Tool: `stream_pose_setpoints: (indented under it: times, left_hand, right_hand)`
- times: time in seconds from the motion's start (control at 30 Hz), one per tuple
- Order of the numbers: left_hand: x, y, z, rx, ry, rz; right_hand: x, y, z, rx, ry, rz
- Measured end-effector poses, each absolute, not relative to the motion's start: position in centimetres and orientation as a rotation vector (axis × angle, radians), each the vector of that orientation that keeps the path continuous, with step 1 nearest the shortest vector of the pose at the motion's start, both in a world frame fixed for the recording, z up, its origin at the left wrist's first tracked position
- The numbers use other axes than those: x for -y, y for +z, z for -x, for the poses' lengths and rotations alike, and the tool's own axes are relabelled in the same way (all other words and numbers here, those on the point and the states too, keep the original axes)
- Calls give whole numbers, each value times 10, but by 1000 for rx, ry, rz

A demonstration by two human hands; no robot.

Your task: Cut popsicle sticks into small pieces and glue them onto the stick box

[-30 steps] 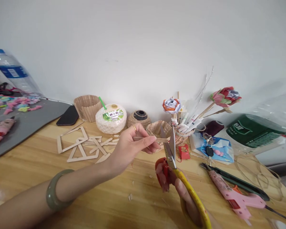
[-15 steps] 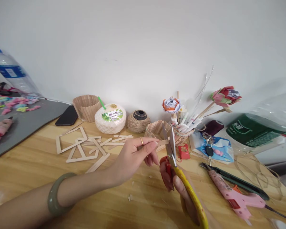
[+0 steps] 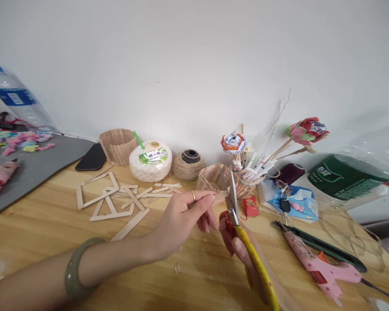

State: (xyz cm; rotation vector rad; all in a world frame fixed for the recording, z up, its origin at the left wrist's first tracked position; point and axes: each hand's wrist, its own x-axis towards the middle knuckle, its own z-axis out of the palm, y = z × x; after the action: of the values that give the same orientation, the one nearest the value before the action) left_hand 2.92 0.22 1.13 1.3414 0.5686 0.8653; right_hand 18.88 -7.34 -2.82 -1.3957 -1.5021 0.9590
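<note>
Between the thumb and fingers of my left hand [image 3: 189,211] a flat wooden craft stick [image 3: 219,196] is pinched, its free end pointing right. My right hand [image 3: 241,250] grips a pair of scissors [image 3: 234,216] with yellow and red handles, blades pointing up and slightly apart. The stick's tip lies at the blades; whether it is between them I cannot tell for certain. Small wood chips [image 3: 176,268] lie on the table below my hands. Behind the blades stands a low basket of wooden sticks [image 3: 210,175].
Loose and joined craft sticks [image 3: 116,207] lie left. Along the wall stand a stick cup [image 3: 118,147], a wrapped coconut [image 3: 151,162], a twine spool [image 3: 188,166] and paper flowers [image 3: 234,142]. At right lie a pink glue gun [image 3: 324,268], a utility knife [image 3: 330,248] and a big bottle [image 3: 346,177].
The scissors and my right hand have shifted slightly left and down. My left hand stays close to its place, still pinching the stick, whose tip remains at the blades.
</note>
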Motion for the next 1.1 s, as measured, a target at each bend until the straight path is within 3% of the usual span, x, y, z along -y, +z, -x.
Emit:
stream_pose_setpoints:
  times: [1.1]
  left_hand:
    - [-30, 21, -15, -549, 760, -1557]
  right_hand:
    - [76, -20, -193, 1502, 1076, 1388]
